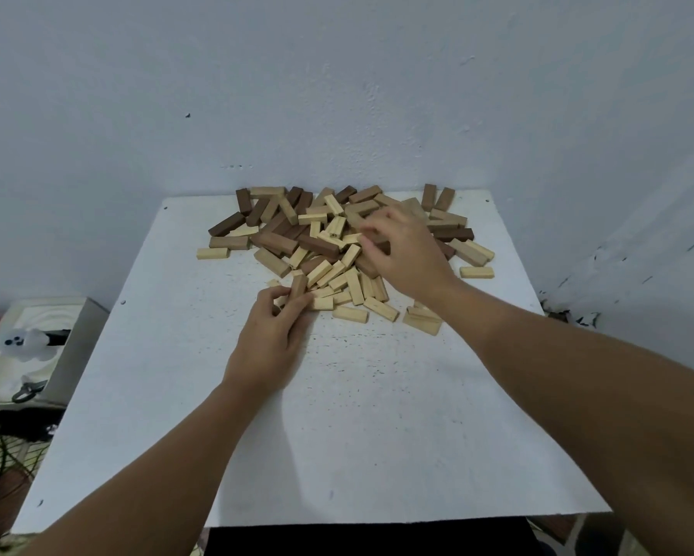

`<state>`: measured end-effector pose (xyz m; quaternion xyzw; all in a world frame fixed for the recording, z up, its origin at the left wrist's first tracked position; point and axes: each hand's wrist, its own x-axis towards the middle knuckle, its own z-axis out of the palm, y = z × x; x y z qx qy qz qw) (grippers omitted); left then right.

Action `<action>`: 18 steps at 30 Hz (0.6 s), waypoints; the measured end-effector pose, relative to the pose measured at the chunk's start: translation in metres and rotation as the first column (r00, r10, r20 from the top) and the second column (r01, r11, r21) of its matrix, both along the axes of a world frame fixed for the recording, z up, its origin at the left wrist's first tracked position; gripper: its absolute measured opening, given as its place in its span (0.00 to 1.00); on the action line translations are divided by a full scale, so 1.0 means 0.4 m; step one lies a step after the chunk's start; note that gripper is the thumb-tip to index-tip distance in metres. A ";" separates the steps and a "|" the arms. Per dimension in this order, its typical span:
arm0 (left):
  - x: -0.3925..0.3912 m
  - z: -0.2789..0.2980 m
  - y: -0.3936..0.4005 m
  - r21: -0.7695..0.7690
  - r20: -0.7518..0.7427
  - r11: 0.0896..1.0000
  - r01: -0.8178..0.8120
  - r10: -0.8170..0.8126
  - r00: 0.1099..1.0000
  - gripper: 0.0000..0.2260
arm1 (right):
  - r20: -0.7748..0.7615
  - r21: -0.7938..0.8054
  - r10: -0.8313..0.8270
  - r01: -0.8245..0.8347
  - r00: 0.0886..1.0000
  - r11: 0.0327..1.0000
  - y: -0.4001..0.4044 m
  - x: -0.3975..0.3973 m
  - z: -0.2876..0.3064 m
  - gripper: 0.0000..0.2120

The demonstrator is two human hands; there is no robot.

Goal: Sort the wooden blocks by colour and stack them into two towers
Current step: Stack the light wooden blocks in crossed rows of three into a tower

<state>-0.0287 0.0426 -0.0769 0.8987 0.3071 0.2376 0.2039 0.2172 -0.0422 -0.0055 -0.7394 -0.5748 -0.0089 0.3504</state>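
The left hand [273, 339] pinches a mid-brown block [298, 285] between thumb and fingers, holding it upright at the near edge of the heap. The right hand [407, 250] reaches further in, its fingers curled round a dark brown block [381, 246] near the middle. Around and beyond both hands lies the unsorted pile of wooden blocks [333, 238], pale and brown mixed, spread across the far part of the white worktop [357, 415]. No tower stands yet.
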 end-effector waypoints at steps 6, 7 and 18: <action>-0.007 0.024 0.008 -0.127 0.062 0.984 -0.127 0.136 0.989 0.14 | -0.013 -0.267 0.036 -0.038 0.999 0.963 -0.014 0.007 0.005 0.21; -0.007 0.024 0.013 -0.141 0.073 0.977 -0.161 0.173 0.982 0.14 | -0.006 -0.262 0.026 -0.026 1.000 0.965 -0.037 0.003 -0.016 0.21; 0.176 0.176 0.131 -0.731 0.337 0.680 -0.059 0.435 0.835 0.25 | 0.190 -0.416 -0.005 0.085 0.982 0.905 -0.216 -0.020 -0.161 0.30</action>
